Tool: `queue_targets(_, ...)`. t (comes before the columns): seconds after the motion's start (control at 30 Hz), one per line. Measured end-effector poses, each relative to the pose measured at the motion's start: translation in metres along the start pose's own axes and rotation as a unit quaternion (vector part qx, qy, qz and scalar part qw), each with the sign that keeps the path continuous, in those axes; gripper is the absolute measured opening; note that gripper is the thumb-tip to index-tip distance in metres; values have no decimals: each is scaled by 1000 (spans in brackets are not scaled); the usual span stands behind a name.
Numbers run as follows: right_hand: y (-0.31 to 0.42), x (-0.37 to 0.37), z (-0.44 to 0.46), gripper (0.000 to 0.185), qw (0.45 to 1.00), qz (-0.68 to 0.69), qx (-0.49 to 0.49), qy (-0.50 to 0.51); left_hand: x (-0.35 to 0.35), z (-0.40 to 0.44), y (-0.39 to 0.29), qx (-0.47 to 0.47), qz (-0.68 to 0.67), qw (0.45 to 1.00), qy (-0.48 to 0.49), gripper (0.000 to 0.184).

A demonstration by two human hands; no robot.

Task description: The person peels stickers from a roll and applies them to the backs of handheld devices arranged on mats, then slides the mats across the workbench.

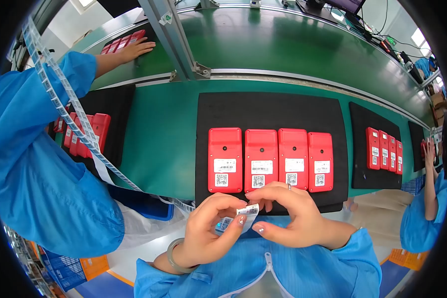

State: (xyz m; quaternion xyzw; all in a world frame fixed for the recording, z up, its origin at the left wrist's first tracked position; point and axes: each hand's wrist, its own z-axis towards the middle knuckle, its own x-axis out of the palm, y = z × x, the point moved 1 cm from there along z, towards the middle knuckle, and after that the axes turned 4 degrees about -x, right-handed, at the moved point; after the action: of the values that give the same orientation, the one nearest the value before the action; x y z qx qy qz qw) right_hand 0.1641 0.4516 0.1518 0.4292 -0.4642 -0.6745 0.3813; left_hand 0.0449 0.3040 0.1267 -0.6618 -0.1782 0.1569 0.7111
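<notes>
My left hand [214,229] is closed in front of my chest, pinching a folded strip of printed labels [248,210] between thumb and fingers. Part of the strip hangs behind the fingers. My right hand [294,214] curves round the strip's other side, its thumb apart from the index finger and nothing plainly between them. Whether its fingertips touch the strip's edge I cannot tell. Just beyond my hands, several red handheld devices [261,149] lie side by side, backs up, on a black foam mat [268,110]. White labels with codes show on them.
The mat lies on a green bench [159,134]. Further red devices [383,149] lie on a mat at right. At left, a co-worker in blue [44,149] reaches past a metal post [171,39]; a long label strip [67,109] hangs there. Another person [427,208] works at far right.
</notes>
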Motion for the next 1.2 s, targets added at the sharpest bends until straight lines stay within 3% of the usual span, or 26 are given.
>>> queue_targets(0.07,-9,-1,0,24,1000,4,17,-4,4,4,4,29,-25,999,-28,26)
queue_targets(0.2,-11,1,3,18,999,-1,39,-14,7,10,1,-5,-38,999,-27,25)
queue_targets(0.27,-12,1,5,18,999,-18,39,-5,2,11,5,-16,23,999,-29,21)
queue_targets(0.43,-9,-3,24,19,992,-109,-59,-5,-9,13,14,-3,26,999,-43,14)
queue_targets(0.6,-5,-6,45,14,992,-102,-58,54,-17,16,21,-17,-5,998,-52,11)
queue_targets(0.73,-13,-18,79,11,995,-72,-50,37,-26,19,30,-39,-5,998,-58,11)
queue_targets(0.87,-42,-29,118,6,991,-128,39,-1,-31,23,33,-47,35,997,-56,10)
queue_targets(0.97,-57,-27,132,5,981,-160,95,58,-35,24,35,-52,61,996,-50,9)
queue_targets(1.03,-58,-23,137,6,964,-153,183,113,-41,25,31,-72,73,994,-23,10)
queue_targets(1.2,-65,-19,135,13,973,-155,146,86,-45,24,36,-95,82,992,13,11)
